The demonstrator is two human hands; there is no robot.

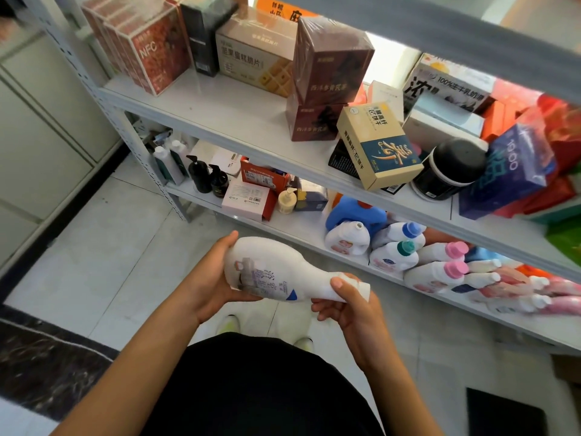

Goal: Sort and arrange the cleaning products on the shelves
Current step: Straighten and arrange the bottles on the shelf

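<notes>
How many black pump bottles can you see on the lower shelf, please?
2: both stand upright at the left end of the lower shelf, side by side, the taller black pump bottle left of the shorter black pump bottle. Others may be hidden behind the boxes.

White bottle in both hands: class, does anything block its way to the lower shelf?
Nothing visible lies between the white bottle and the lower shelf; the bare patch there sits left of a capless white jug.

Bottle [276, 272] lying sideways across my hands, before lower shelf [301, 231]; base in left hand [207, 278], neck in right hand [345, 306]. Boxes on shelf above.
</notes>
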